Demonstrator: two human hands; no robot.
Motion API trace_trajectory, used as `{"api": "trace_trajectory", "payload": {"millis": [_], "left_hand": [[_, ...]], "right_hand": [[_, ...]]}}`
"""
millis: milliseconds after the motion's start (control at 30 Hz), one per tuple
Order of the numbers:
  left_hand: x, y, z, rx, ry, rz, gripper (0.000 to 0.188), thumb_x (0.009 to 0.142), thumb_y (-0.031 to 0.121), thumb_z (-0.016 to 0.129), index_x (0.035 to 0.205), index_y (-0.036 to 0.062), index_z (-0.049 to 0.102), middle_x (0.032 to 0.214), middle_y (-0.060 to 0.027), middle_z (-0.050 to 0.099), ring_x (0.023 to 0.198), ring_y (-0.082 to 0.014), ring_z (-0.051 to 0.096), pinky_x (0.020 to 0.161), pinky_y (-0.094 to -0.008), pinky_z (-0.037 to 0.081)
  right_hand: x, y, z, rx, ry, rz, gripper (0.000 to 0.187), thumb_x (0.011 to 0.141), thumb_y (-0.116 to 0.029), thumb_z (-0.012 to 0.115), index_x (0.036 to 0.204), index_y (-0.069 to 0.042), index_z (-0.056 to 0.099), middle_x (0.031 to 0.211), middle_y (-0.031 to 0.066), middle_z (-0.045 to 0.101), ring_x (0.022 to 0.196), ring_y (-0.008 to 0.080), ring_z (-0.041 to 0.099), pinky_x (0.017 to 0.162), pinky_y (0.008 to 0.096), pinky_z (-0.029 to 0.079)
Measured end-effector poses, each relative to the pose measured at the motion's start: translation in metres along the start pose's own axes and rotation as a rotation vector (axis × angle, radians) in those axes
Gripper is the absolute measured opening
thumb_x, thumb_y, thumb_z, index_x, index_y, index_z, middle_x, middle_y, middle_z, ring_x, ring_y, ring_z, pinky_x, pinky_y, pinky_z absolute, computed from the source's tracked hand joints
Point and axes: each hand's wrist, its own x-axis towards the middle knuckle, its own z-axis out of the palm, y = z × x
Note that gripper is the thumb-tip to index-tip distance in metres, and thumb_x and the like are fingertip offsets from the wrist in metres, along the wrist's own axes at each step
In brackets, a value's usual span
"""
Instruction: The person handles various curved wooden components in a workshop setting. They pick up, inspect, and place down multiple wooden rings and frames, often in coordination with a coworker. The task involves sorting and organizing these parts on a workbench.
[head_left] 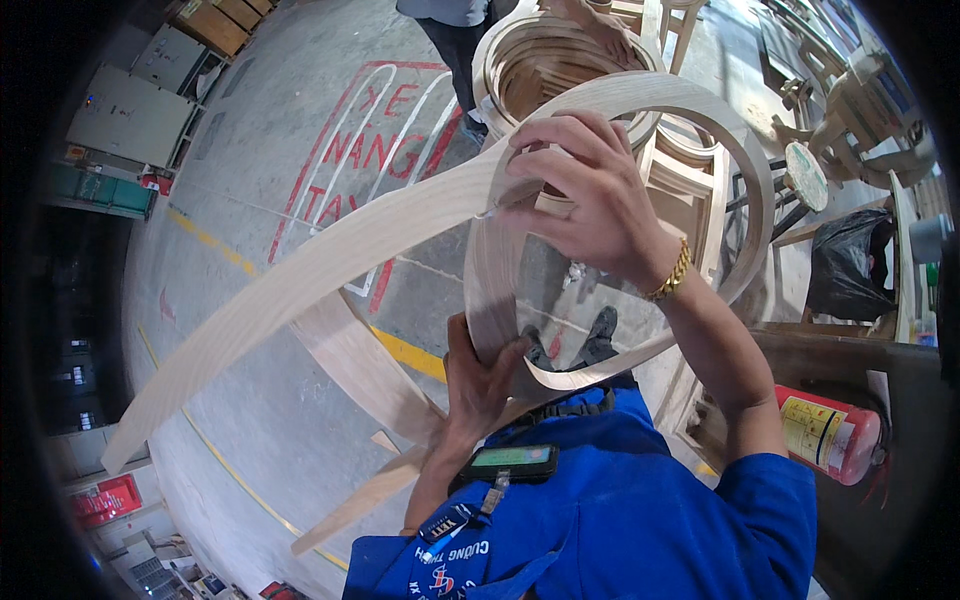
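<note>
Right grip (585, 195) pinches the top of a curled veneer strip (330, 255), fingers pressed onto the overlap; left grip (485, 375) clamps the loop's lower edge. The strip is held up in the air above the floor (260, 150) (its long end sweeps off left). Fire extinguisher (830, 432) lies at right.

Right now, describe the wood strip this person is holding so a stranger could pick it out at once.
Start at the grey concrete floor with its red painted lettering. Above it, the right hand and left hand grip a long veneer strip. Unlike the finished bent-wood rings stacked behind, it is one loose, pale band, curled into a loop with a free tail sweeping lower left.
</note>
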Motion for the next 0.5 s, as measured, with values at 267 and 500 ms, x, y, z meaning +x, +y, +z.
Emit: {"api": "trace_trajectory", "payload": {"millis": [267, 500], "left_hand": [[0.014, -0.021, 0.003, -0.178, 0.067, 0.020, 0.044, 0.077, 0.023, 0.065, 0.103, -0.0043, 0.042, 0.089, -0.0155, 0.055, 0.084, -0.0204, 0.055, 0.073, -0.0334, 0.044], [0.046, -0.065, -0.007, -0.370, 0.109, -0.102, 0.044, 0.078, 0.025, 0.064, 0.103, -0.0057, 0.044, 0.087, -0.0117, 0.051, 0.065, -0.0173, 0.055, 0.057, -0.0299, 0.050]], "right_hand": [[-0.042, 0.008, -0.012, 0.023, 0.242, 0.396, 0.010, 0.073, -0.006, 0.062, 0.082, -0.005, 0.060, 0.084, 0.0085, 0.059, 0.077, 0.0232, 0.057, 0.068, 0.0335, 0.044], [-0.203, -0.005, -0.044, -0.090, 0.058, 0.795, 0.028, 0.075, -0.008, 0.062, 0.102, -0.005, 0.057, 0.105, 0.0112, 0.057, 0.097, 0.0234, 0.053, 0.075, 0.0312, 0.044]]}}
